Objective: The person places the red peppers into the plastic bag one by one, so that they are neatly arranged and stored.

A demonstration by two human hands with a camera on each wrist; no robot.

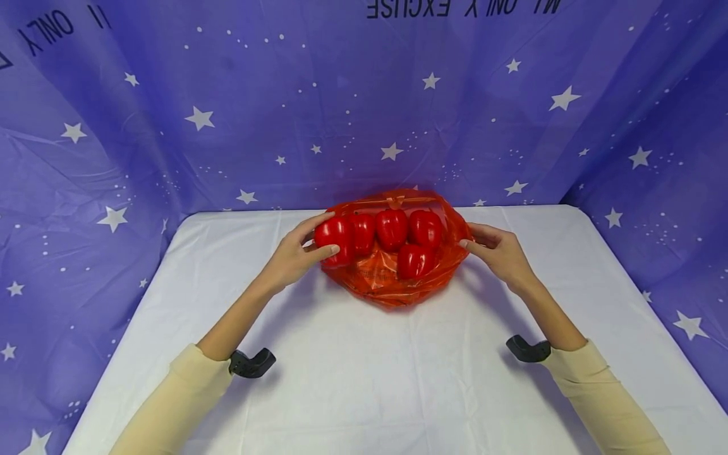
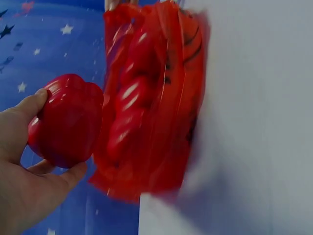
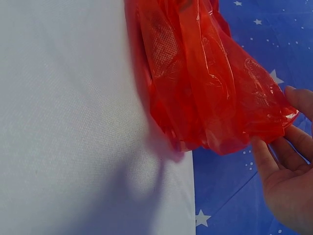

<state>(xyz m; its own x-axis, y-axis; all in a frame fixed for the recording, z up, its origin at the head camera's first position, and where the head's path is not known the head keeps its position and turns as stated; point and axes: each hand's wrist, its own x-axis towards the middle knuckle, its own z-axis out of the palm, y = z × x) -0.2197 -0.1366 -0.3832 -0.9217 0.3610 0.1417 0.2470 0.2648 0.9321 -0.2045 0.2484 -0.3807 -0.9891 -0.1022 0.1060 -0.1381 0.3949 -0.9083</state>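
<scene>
My left hand [image 1: 291,258] grips a glossy red bell pepper [image 2: 68,122] between thumb and fingers, at the left rim of a red plastic bag [image 1: 387,292]. In the left wrist view the pepper is up beside the bag's opening. Several more red bell peppers [image 1: 391,229] lie inside the open bag, one of them [image 1: 416,261] nearer the front. At the bag's right rim, my right hand [image 1: 505,256] pinches the thin plastic between thumb and fingers. The right wrist view shows the bag's crumpled side [image 3: 210,88] by those fingertips; the peppers are hidden there.
The bag rests near the back edge of a table with a white cloth [image 1: 364,379]. A blue-purple curtain with white stars [image 1: 341,114] hangs behind and at both sides. Black wrist devices [image 1: 252,363] sit at both sleeve cuffs.
</scene>
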